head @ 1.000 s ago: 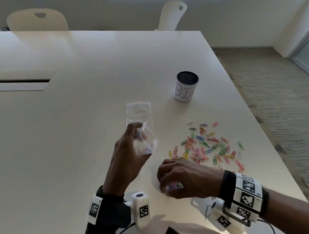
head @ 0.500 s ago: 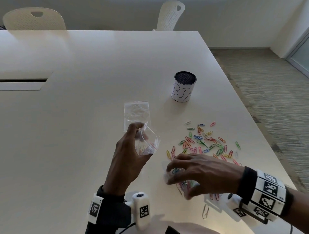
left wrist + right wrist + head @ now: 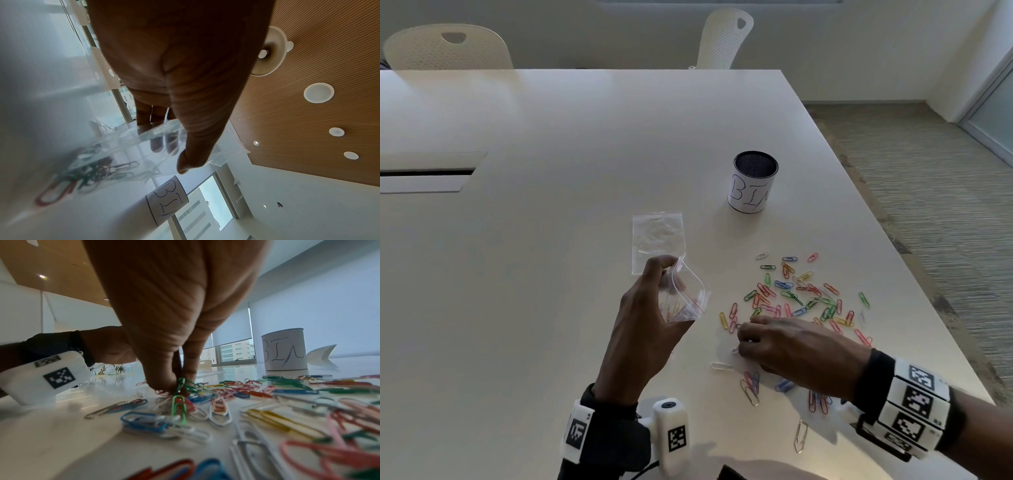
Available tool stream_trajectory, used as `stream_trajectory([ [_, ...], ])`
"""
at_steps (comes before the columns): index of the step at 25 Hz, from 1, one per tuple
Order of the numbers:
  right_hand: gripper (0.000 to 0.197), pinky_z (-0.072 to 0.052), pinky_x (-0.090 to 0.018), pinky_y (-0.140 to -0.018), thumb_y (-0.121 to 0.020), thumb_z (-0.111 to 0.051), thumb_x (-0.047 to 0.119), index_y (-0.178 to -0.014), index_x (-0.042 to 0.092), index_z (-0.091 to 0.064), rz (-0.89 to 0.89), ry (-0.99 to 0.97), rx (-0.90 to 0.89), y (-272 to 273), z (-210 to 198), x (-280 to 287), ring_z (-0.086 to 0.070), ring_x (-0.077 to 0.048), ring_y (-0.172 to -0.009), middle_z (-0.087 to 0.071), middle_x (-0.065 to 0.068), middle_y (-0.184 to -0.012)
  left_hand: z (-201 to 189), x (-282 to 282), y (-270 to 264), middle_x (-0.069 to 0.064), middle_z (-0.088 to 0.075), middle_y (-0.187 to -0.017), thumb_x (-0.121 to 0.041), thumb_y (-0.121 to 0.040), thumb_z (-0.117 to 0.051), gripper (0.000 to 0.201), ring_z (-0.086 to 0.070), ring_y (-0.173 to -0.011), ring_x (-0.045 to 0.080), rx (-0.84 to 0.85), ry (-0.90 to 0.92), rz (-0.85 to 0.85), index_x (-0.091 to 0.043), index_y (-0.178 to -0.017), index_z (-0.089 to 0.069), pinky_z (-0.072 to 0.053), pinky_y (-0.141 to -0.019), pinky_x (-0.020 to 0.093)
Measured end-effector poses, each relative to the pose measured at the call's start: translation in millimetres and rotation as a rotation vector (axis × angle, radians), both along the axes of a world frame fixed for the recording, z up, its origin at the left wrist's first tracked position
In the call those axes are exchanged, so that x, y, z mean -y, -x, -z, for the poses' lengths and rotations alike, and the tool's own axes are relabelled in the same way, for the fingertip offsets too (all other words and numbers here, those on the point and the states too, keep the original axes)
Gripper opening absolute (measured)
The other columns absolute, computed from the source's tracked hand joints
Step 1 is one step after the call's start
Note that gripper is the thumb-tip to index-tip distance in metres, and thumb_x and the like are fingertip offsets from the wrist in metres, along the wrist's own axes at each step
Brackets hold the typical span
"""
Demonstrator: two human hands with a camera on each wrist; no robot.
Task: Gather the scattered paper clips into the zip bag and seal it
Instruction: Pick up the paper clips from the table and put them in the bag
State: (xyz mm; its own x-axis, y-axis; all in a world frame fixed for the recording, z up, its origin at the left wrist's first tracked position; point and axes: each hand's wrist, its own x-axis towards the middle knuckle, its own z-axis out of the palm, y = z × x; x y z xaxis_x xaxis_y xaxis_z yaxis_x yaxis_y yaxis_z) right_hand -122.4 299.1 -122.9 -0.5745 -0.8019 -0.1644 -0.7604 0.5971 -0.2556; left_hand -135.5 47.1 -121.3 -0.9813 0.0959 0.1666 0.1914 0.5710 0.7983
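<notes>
Right hand (image 3: 791,349) fingers (image 3: 164,382) pinch light, slippery paper clips (image 3: 183,386); left hand (image 3: 647,318) grips limp zip bag (image 3: 685,298) by its rim.

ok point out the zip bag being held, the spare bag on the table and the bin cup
held zip bag (image 3: 690,297): head view, its clear side wall by the red zip line
spare bag (image 3: 658,236): head view, middle of the flat plastic
bin cup (image 3: 750,195): head view, its white lettered wall
</notes>
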Motion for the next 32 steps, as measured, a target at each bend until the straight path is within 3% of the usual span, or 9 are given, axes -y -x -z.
stream_trajectory([
  [6,0.016,-0.059,-0.016,-0.089,-0.094,-0.073,0.011,-0.109,0.014,-0.076,0.335,0.325,0.207,18.6,-11.5,-3.4,-0.072,-0.003,-0.095,-0.075,0.001,-0.111,-1.4,-0.9,-2.6,-0.013,-0.066,-0.105,-0.021,-0.077,-0.084,0.064,-0.063,-0.099,0.003,-0.01,-0.015,0.004,-0.033,-0.129,-0.05,-0.046,-0.074,0.008],
  [10,0.01,-0.065,-0.032,-0.084,-0.089,-0.08,0.006,-0.097,0.01,-0.081,0.58,0.73,0.351,27.3,-46.0,7.9,-0.079,-0.016,-0.085,-0.081,-0.001,-0.091,0.3,-1.4,-1.7,-0.014,-0.066,-0.105,-0.02,-0.076,-0.086,0.066,-0.063,-0.1,0.001,-0.015,0.0,0.005,-0.034,-0.129,-0.049,-0.043,-0.076,0.002],
  [13,0.009,-0.065,-0.029,-0.081,-0.088,-0.08,0.005,-0.097,0.006,-0.081,0.643,0.892,0.46,28.4,-70.6,26.3,-0.08,-0.022,-0.083,-0.082,-0.008,-0.086,1.6,-3.8,-0.6,-0.013,-0.067,-0.108,-0.022,-0.076,-0.088,0.067,-0.064,-0.102,0.004,-0.02,0.01,0.014,-0.033,-0.129,-0.049,-0.043,-0.077,0.001],
  [15,0.01,-0.064,-0.026,-0.08,-0.087,-0.081,0.006,-0.097,0.007,-0.081,0.64,0.898,0.447,30.3,-77.0,39.6,-0.08,-0.017,-0.082,-0.082,-0.005,-0.085,1.7,-5.2,-0.5,-0.012,-0.067,-0.11,-0.022,-0.077,-0.089,0.068,-0.065,-0.101,0.006,-0.024,0.016,0.018,-0.033,-0.13,-0.049,-0.044,-0.076,0.002],
  [20,0.014,-0.062,-0.016,-0.08,-0.088,-0.081,0.01,-0.101,0.016,-0.083,0.573,0.729,0.181,37.4,-74.8,63.7,-0.076,0.003,-0.082,-0.082,0.006,-0.092,-0.2,-7.2,-1.3,-0.011,-0.069,-0.109,-0.022,-0.077,-0.086,0.065,-0.065,-0.095,0.006,-0.016,0.003,0.021,-0.032,-0.13,-0.05,-0.046,-0.072,0.005],
  [23,0.018,-0.061,-0.013,-0.082,-0.091,-0.079,0.011,-0.108,0.017,-0.082,0.561,0.678,0.149,38.1,-76.2,67.5,-0.076,0.004,-0.085,-0.083,0.003,-0.098,-0.2,-6.4,-2.0,-0.01,-0.069,-0.106,-0.021,-0.077,-0.085,0.062,-0.065,-0.093,0.006,-0.017,0.002,0.016,-0.031,-0.127,-0.05,-0.045,-0.071,0.004],
  [27,0.017,-0.06,-0.011,-0.079,-0.088,-0.082,0.01,-0.104,0.015,-0.083,0.579,0.709,0.13,44.4,-83.4,57.3,-0.076,0.004,-0.079,-0.082,0.005,-0.09,1.8,-4.6,-2.3,-0.014,-0.066,-0.107,-0.022,-0.076,-0.088,0.065,-0.063,-0.098,0.005,-0.021,0.017,0.007,-0.034,-0.127,-0.048,-0.044,-0.077,0.006],
  [30,0.018,-0.063,-0.018,-0.082,-0.087,-0.084,0.017,-0.104,0.018,-0.082,0.642,0.628,0.082,56.8,-80.7,32.6,-0.076,0.002,-0.081,-0.08,0.008,-0.093,2.3,-3.9,-2.5,-0.013,-0.066,-0.107,-0.022,-0.078,-0.087,0.065,-0.063,-0.099,0.006,-0.012,0.008,0.005,-0.034,-0.128,-0.048,-0.045,-0.079,0.01],
  [32,0.035,-0.064,-0.027,-0.085,-0.084,-0.084,0.033,-0.117,0.023,-0.075,0.64,0.408,0.093,61.5,-71.9,12.3,-0.073,-0.002,-0.09,-0.077,0.007,-0.109,2.8,-2.9,-2.0,-0.013,-0.066,-0.106,-0.024,-0.079,-0.086,0.064,-0.063,-0.101,0.004,-0.011,0.004,0.004,-0.033,-0.129,-0.048,-0.043,-0.078,0.006],
])
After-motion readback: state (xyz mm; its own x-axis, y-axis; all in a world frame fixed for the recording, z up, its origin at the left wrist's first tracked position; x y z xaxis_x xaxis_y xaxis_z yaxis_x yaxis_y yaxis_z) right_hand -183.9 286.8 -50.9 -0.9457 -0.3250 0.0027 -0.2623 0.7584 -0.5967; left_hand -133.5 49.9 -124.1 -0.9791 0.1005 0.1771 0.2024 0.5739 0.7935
